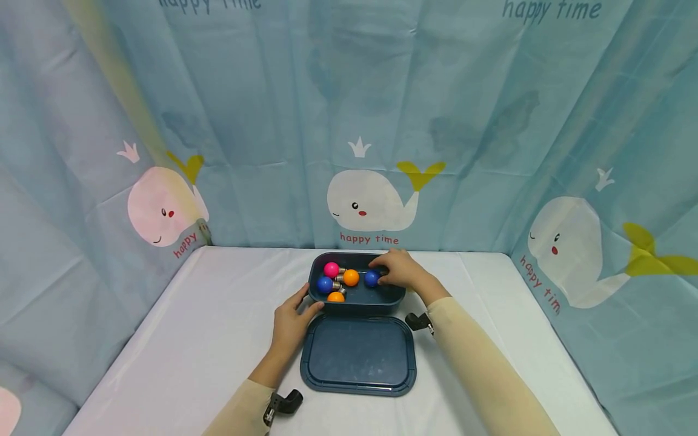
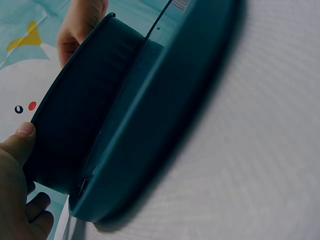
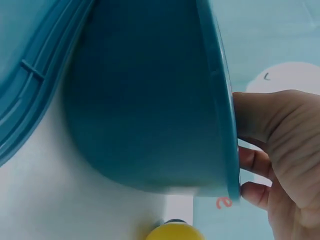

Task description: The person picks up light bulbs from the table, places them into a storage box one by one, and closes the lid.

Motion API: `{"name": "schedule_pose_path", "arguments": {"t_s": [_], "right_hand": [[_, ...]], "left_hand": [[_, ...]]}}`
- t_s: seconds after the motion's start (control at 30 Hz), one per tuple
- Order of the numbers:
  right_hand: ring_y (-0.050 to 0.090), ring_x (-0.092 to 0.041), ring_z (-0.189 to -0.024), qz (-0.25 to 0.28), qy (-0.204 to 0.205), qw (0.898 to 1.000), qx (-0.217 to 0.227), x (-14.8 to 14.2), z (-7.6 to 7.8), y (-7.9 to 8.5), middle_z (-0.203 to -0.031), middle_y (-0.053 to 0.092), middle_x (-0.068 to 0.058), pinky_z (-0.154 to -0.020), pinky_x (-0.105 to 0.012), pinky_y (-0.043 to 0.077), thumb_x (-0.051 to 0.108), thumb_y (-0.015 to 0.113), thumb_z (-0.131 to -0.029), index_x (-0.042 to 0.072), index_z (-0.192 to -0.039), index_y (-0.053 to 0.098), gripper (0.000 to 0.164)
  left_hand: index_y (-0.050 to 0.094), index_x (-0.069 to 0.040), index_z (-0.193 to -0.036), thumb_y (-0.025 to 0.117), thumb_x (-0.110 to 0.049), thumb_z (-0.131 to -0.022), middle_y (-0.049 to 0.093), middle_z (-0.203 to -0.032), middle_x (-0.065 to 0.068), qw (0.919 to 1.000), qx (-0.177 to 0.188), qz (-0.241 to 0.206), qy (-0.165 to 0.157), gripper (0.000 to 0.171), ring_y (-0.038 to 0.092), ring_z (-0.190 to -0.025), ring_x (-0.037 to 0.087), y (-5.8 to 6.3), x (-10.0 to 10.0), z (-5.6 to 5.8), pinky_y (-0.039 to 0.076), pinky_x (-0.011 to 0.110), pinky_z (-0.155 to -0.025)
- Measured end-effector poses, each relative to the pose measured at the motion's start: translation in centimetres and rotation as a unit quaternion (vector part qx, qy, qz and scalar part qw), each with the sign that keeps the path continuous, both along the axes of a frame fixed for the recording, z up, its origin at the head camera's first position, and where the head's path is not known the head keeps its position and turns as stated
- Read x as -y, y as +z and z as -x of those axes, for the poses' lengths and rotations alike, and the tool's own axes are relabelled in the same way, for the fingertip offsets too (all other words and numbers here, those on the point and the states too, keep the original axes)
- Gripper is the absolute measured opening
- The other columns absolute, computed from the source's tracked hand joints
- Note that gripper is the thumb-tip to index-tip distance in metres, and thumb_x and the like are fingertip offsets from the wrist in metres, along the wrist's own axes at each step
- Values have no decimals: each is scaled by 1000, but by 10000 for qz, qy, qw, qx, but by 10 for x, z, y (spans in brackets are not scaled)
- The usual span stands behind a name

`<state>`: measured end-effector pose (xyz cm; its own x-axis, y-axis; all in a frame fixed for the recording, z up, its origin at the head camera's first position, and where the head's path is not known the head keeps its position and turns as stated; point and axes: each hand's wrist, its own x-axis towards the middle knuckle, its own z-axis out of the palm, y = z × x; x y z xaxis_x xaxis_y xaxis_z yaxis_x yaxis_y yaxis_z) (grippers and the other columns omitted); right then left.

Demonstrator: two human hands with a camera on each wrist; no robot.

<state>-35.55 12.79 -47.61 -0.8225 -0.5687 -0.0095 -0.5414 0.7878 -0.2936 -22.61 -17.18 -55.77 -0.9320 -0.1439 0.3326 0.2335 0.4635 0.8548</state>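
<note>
A dark blue plastic box (image 1: 357,307) holds several toy light bulbs with silver screw bases: a pink bulb (image 1: 331,269), an orange bulb (image 1: 351,278), another orange bulb (image 1: 335,297) and a blue bulb (image 1: 325,284) on the left side. My right hand (image 1: 402,270) reaches over the right rim, thumb and fingers around a second blue bulb (image 1: 372,278) whose base is hidden. My left hand (image 1: 290,321) grips the box's front left corner; in the left wrist view its thumb (image 2: 22,140) lies at the rim, fingers bent along the side.
Just in front of the box lies its dark blue lid (image 1: 357,354), flat on the white table (image 1: 218,339). A yellow round object (image 3: 175,232) stands beside the box in the right wrist view. Blue curtains with whale prints (image 1: 371,200) close off the back and sides.
</note>
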Motion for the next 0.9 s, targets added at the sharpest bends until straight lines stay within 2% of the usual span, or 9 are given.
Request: {"name": "schedule_pose_path", "arguments": {"t_s": [0.13,0.33,0.47,0.7,0.9], "right_hand": [[53,-21,-108,264,1,9996,-62,-5,-4,-1,-129,71,2,-101,-45,42,28,81,-90,17,-132,71,45],[54,-25,-110,987,-130,9950,-24,-11,-15,-1,-129,70,-1,-98,-49,46,25,80,-90,17,-133,70,45],[54,-25,-109,1278,-182,9914,-197,-16,-25,-1,-127,70,-2,-96,-47,47,26,81,-90,17,-133,70,44],[55,-21,-113,1700,-340,9832,-566,-24,-45,1,-129,70,2,-104,-51,44,24,82,-89,20,-132,70,45],[55,-21,-117,1986,-524,9756,-772,-31,-62,-2,-129,70,4,-107,-51,41,29,81,-90,20,-131,71,43]], "left_hand": [[59,-12,-146,82,-40,-87,60,-145,6,10000,-37,5,31,70,58,-133,33,0,0,0,46,49,-111],[59,-11,-146,82,-39,-87,60,-145,7,10000,-51,-15,25,69,58,-133,34,-1,1,0,46,50,-111],[58,-12,-146,82,-38,-87,60,-145,7,10000,-33,-32,25,69,57,-134,33,-2,0,0,46,50,-111],[57,-16,-148,82,-38,-88,59,-147,3,10000,86,0,30,68,56,-136,30,-4,0,1,45,48,-113],[58,-15,-147,81,-42,-88,60,-146,4,10000,59,22,-4,69,56,-136,29,-5,1,3,45,47,-113]]}}
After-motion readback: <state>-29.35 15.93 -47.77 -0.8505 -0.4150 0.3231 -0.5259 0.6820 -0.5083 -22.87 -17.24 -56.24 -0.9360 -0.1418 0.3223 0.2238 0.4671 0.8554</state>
